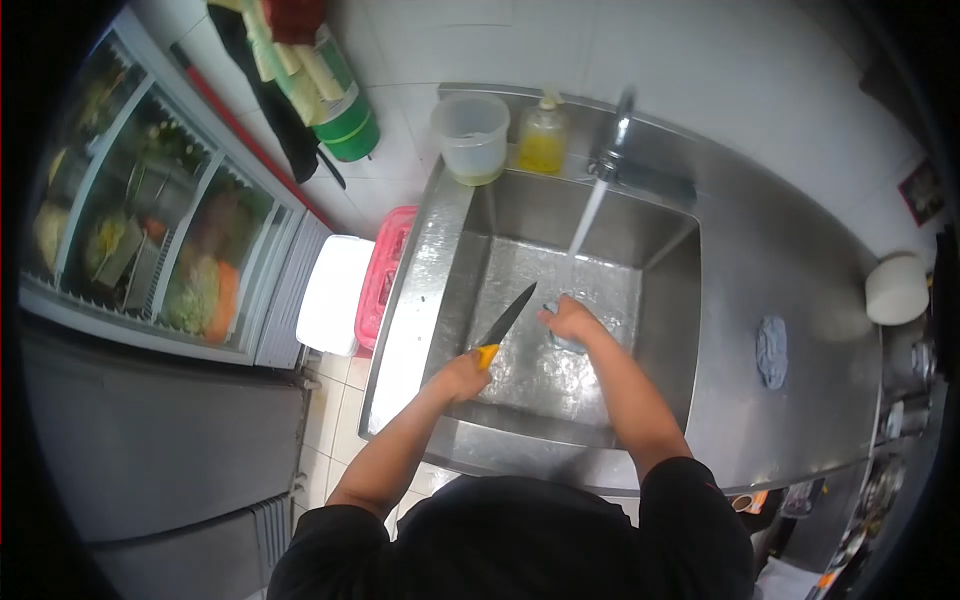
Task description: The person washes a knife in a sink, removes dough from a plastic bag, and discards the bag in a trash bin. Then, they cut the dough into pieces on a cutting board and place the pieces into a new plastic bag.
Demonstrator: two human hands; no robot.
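Observation:
My left hand [461, 379] is wrapped round the yellow handle of a kitchen knife [511, 314], its dark blade slanting up and to the right over the sink basin. To the right of the blade tip, my right hand [573, 319] is closed on a bluish-green wad [567, 344], mostly hidden under the fingers; I cannot tell whether it is a cloth or a sponge. Both hands are over the steel sink [670, 310]. Water [590, 215] runs from the tap [612, 160] into the basin, just beyond my right hand.
Behind the sink stand a clear plastic tub [470, 130] and a yellow soap bottle [542, 140]. A crumpled blue cloth [771, 352] lies on the steel counter [735, 290] to the right. A white container [336, 295], a red crate [383, 275] and a glass-door fridge [150, 200] are on the left.

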